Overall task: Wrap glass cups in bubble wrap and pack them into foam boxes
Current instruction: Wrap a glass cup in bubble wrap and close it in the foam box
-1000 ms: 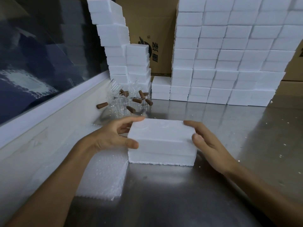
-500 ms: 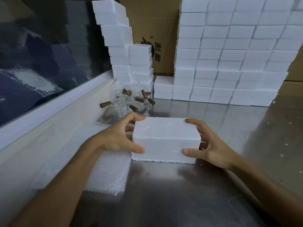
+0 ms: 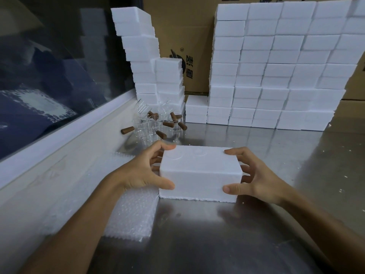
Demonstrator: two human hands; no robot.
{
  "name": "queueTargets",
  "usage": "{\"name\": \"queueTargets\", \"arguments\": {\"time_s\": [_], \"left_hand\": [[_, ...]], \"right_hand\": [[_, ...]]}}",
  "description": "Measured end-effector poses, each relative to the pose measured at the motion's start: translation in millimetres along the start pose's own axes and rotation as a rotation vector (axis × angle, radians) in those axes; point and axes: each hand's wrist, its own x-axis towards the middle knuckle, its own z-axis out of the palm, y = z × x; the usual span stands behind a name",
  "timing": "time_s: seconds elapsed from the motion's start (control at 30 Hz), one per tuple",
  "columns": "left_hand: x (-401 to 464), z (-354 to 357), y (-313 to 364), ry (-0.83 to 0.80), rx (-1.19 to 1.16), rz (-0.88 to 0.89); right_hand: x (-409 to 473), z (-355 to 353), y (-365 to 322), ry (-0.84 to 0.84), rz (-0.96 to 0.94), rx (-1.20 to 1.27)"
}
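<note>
Head view: the closed box point(image 3: 200, 173) sits on the steel table point(image 3: 256, 244), near centre; the left hand point(image 3: 144, 173) and right hand point(image 3: 254, 178) grip its ends, fingers curled round the corners, probably to lift or open it; bubble wrap point(image 3: 132, 216) touches its left side; glass cups point(image 3: 154, 123) stand beyond, unwrapped; stacked boxes point(image 3: 276, 76) fill the far side.

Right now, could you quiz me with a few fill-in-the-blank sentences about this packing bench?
1. Both hands, left hand and right hand, grip one closed white ____ box.
2. The glass cups have ____ handles.
3. The bubble wrap lies under the ____ forearm.

Missing words: foam; brown; left
</note>
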Motion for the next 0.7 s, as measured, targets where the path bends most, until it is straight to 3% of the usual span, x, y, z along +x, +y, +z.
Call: {"name": "queueTargets", "arguments": {"time_s": [0.33, 0.7], "left_hand": [[-0.9, 0.5, 2.1, -0.006, -0.017, -0.011], [-4.0, 4.5, 8.1, 0.026, -0.027, 0.045]], "right_hand": [[0.5, 0.0, 3.6, -0.031, -0.021, 0.020], [-5.7, 8.0, 5.9, 0.103, -0.090, 0.082]]}}
